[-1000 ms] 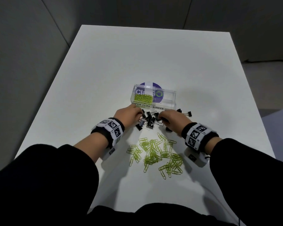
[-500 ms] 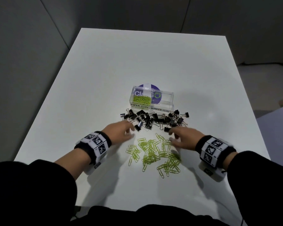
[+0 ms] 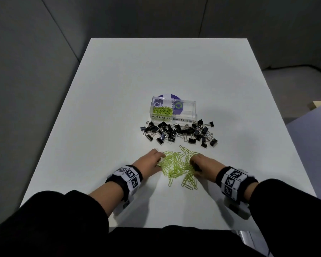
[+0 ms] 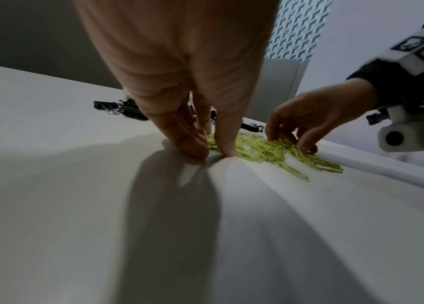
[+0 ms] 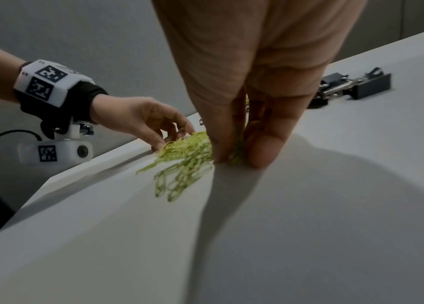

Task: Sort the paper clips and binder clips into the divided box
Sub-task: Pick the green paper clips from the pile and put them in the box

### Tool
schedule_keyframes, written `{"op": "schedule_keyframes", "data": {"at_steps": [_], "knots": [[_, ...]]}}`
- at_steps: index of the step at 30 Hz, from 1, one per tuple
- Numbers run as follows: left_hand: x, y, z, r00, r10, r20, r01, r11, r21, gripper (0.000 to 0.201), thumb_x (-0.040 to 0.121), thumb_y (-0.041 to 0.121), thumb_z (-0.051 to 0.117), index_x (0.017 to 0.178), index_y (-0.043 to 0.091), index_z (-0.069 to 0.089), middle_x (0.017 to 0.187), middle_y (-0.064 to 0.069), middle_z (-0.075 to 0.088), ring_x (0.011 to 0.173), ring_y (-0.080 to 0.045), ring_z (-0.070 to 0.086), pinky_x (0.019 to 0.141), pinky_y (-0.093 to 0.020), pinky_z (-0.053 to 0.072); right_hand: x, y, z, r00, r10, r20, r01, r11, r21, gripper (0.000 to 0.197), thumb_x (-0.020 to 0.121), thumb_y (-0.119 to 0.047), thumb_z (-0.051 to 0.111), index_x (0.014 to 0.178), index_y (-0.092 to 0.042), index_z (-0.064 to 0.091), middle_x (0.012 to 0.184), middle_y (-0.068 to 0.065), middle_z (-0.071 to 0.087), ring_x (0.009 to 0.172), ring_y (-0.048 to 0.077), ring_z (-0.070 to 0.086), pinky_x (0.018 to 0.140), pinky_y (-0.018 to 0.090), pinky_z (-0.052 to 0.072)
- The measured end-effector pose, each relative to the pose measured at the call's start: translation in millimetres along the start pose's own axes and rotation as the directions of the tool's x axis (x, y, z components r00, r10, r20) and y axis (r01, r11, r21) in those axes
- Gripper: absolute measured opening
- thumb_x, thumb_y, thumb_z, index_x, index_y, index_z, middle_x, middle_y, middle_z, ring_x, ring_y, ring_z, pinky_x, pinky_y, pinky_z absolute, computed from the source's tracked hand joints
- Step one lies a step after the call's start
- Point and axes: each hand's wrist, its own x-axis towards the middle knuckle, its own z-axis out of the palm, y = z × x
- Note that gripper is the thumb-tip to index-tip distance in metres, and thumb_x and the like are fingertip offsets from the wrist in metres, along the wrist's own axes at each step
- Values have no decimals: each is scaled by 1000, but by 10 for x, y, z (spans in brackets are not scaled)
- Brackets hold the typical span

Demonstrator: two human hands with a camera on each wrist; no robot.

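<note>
Grey-walled room, white table [image 3: 156, 71], left hand [image 3: 149, 161] fingertips pressing beside green paper clips [image 3: 176, 166], right hand [image 3: 205, 165] pinching some

Both forearms are stretched forward over the bench [image 3: 100, 127], bared below black sleeves [image 3: 63, 210]; each wrist is wrapped in a marker-printed band [image 3: 130, 176]; the left hand [image 3: 150, 160] is held palm down, its fingers [image 4: 221, 131] kept nearly straight, the tips set on the bench at the edge of the paper clips [image 3: 176, 167]; the right hand [image 3: 205, 164] is arched, its fingers [image 5: 270, 144] curled downward and pinched on some of the paper clips.
</note>
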Motion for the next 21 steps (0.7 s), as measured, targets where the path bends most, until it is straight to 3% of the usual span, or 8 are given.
{"op": "schedule_keyframes", "data": {"at_steps": [3,5,8,12,16,18,21], "knots": [[46,58,-41,997,70,-37,-66,992,111,59,88,34,57,139,16,34,136,-6,37,115,-22,51,92,-33,46,78,-106,-80,992,3,-125,-3,1000,-1,43,89,-27,56,127,-13,44,129,7,46,108,22,54,90,31,48],[89,100,-29,994,92,-61,-78,977,201,74,84,51,56,144,19,26,145,-6,30,126,-23,41,100,-36,43,112,-119,-116,972,36,-233,-35,999,10,48,91,-30,53,133,-12,40,135,8,43,117,23,49,97,33,44],[135,188,54,992,123,-37,-105,941,323,85,78,62,56,145,21,23,149,-6,27,132,-24,32,108,-40,35,149,-141,-63,970,59,-237,-79,994,-77,48,92,-33,49,135,-12,39,138,11,41,122,26,42,103,36,40],[105,200,113,980,196,-33,-171,917,362,74,83,53,56,143,21,28,146,-5,32,129,-23,35,105,-37,36,69,-191,11,987,-15,-161,-6,992,-125,56,90,-40,51,138,-16,35,140,9,40,123,24,39,103,35,38],[-73,62,20,983,181,-27,-164,939,303,78,80,49,61,144,23,25,145,-4,31,127,-22,37,100,-35,40,-163,-98,-23,997,51,-59,-56,994,-92,94,74,-53,66,145,-16,18,143,7,33,126,24,39,100,36,41],[-177,-54,-4,994,112,9,-111,962,250,83,77,43,66,145,23,22,144,-5,28,126,-23,37,96,-35,43,-265,-46,26,994,104,-14,-105,990,-90,101,69,-48,73,144,-15,15,139,8,33,120,25,42,95,36,45],[-227,-154,7,999,29,29,-34,982,187,84,78,33,69,145,19,21,142,-9,28,124,-26,38,98,-36,44,-280,-41,141,986,161,-45,-163,985,-52,91,72,-36,75,141,-12,21,133,9,36,112,25,48,93,35,46]]}}
